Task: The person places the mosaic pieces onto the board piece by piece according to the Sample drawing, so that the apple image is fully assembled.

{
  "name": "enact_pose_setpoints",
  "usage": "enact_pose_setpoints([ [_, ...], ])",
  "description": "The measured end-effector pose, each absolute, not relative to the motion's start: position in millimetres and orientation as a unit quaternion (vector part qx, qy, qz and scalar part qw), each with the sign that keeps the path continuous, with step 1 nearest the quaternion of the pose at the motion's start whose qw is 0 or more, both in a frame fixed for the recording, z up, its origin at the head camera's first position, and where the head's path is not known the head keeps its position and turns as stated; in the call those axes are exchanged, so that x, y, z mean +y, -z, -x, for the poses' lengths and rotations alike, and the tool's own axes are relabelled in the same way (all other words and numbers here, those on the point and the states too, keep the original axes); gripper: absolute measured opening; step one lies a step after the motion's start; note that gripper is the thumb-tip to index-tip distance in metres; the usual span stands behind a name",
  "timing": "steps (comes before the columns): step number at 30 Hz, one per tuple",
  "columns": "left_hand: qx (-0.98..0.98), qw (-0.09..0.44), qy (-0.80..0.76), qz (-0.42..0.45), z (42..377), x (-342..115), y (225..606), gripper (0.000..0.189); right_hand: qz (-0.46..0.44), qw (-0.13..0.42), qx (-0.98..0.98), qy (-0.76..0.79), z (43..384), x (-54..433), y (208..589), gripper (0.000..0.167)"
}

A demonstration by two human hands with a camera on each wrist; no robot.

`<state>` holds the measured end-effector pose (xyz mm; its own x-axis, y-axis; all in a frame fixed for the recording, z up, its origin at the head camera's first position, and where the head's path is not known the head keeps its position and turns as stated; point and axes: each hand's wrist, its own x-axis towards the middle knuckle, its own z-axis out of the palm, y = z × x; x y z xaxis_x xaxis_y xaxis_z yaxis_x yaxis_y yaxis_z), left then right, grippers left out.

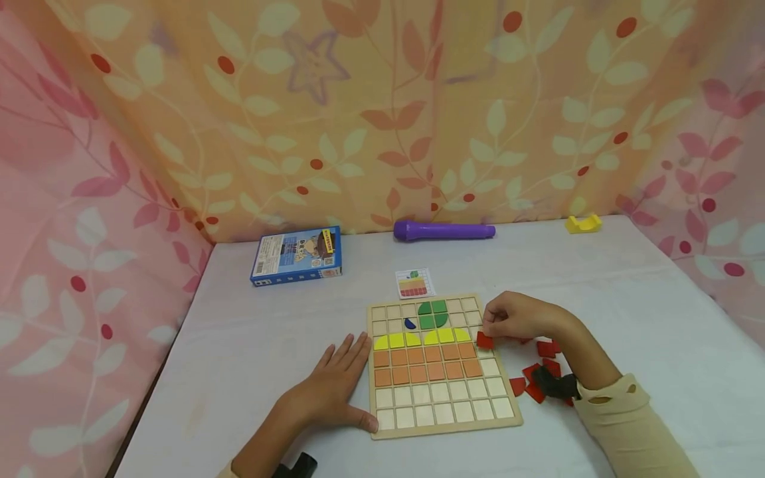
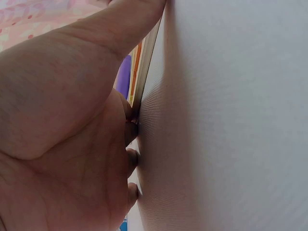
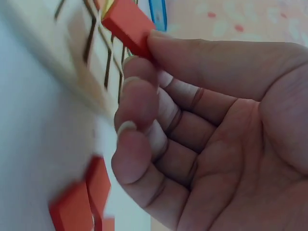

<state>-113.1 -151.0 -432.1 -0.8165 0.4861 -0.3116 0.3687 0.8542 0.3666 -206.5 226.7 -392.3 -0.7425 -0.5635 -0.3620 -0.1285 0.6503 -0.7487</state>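
Observation:
A wooden grid board (image 1: 445, 429) lies on the table, its upper rows holding green, dark blue, yellow and orange pieces. Bare cells fill the two nearest rows. My left hand (image 1: 329, 388) rests along the board's left edge, fingers spread, with the thumb at the near left corner. At the right edge, my right hand (image 1: 522, 315) pinches a red tile (image 1: 485, 340) between thumb and fingertips, over the right-hand column. In the right wrist view the same red tile (image 3: 129, 25) is tilted, and the other fingers are curled beneath the thumb.
Several loose red tiles (image 1: 545, 348) lie right of the board, partly behind the right wrist. A small picture card (image 1: 414, 284) touches the board's far side. Farther back are a blue box (image 1: 297, 256), a purple toy microphone (image 1: 445, 231) and a yellow plastic piece (image 1: 582, 224).

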Motion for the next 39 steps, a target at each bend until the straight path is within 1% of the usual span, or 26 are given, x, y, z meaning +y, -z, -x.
enact_pose_setpoints([
  [4,0.941,0.204,-0.148,-0.225,114,-151,432,0.137,0.236,0.295,0.849,0.371,203,209,394,0.011],
  [9,0.941,0.205,-0.15,-0.225,114,-152,430,0.137,0.271,0.275,0.844,0.371,196,180,397,0.011],
  [19,0.94,0.207,-0.148,-0.23,114,-152,430,0.136,0.335,0.256,0.834,0.355,165,113,396,0.015],
  [23,0.938,0.205,-0.151,-0.233,114,-153,429,0.135,0.351,0.232,0.837,0.35,158,92,399,0.019],
  [28,0.938,0.204,-0.153,-0.236,114,-153,429,0.134,0.36,0.199,0.849,0.333,146,75,399,0.02],
  [35,0.938,0.205,-0.152,-0.233,114,-153,429,0.133,0.387,0.132,0.879,0.243,130,55,407,0.018],
  [39,0.939,0.204,-0.153,-0.232,114,-153,430,0.133,0.385,0.118,0.891,0.21,123,52,409,0.017],
])
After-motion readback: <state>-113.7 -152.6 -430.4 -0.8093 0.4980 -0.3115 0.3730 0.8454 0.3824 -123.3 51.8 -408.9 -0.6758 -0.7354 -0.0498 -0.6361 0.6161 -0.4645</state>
